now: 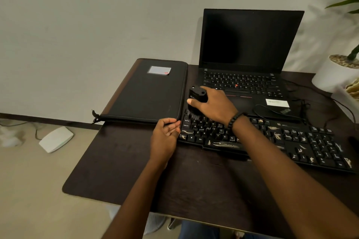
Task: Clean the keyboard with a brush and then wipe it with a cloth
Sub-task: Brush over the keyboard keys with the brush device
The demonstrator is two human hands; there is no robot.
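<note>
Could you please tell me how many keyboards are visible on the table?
2: the laptop's built-in keyboard at the back, and the separate black keyboard in front of it.

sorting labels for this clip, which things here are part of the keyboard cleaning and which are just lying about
In the job:
- keyboard
- brush, gripped by the right hand
- left hand, steadying the keyboard's left end

Lying about:
- laptop
- black folder
- potted plant
- white box on the floor

No cloth in view.

Open laptop [246,60], sleeve [147,91], potted plant [338,70].
</note>
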